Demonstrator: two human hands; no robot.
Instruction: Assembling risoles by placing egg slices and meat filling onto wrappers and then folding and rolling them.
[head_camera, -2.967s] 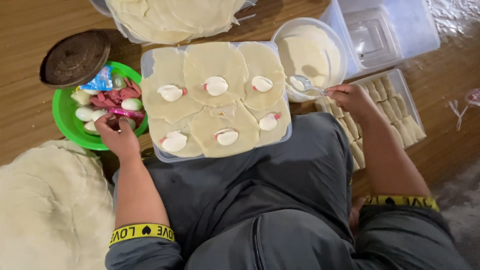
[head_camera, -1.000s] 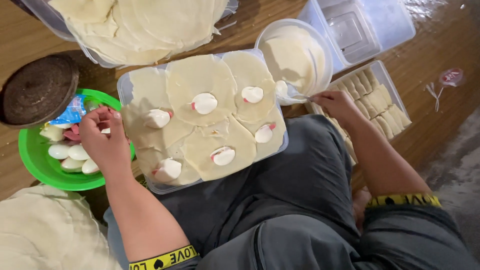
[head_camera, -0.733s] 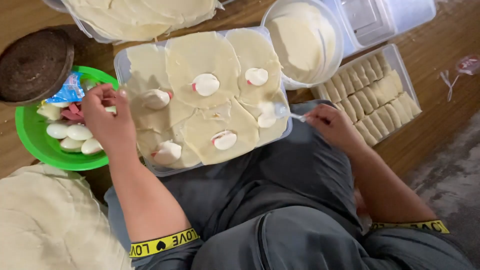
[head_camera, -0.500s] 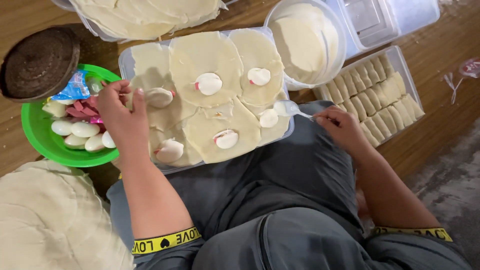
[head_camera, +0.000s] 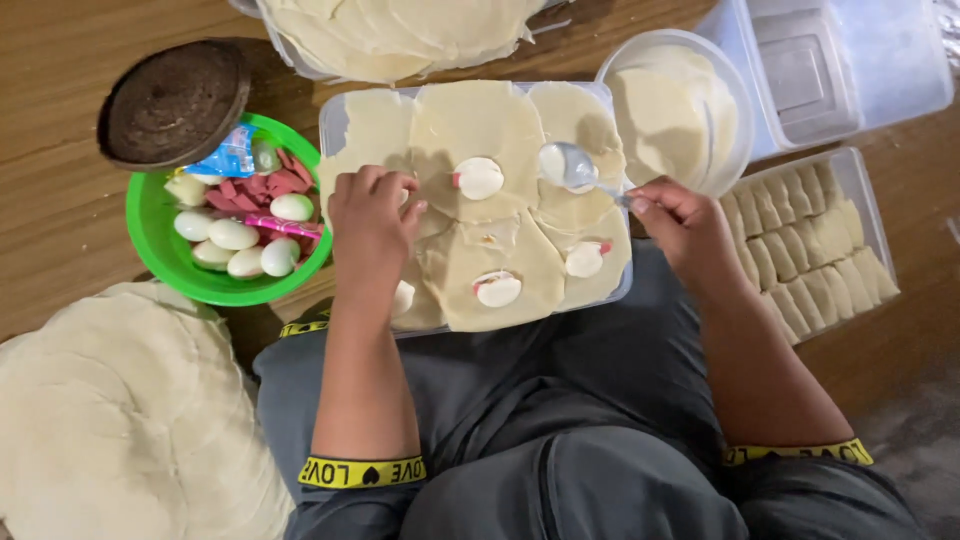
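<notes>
1. Left hand (head_camera: 372, 215) presses, fingers curled, on a round wrapper (head_camera: 470, 130) at the tray's (head_camera: 335, 110) nine-o'clock edge.
2. Right hand (head_camera: 685, 225) grips a spoon (head_camera: 575, 168), its bowl over the tray's two-o'clock wrapper.
3. Green bowl (head_camera: 150, 245) crowds nine o'clock; a paste bowl (head_camera: 725, 90) sits at two, rolled pieces (head_camera: 810, 235) at three.

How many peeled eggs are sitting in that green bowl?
5 show in the green bowl: one upper left, one upper right, three along the bottom. Sausage pieces may hide more.
</notes>
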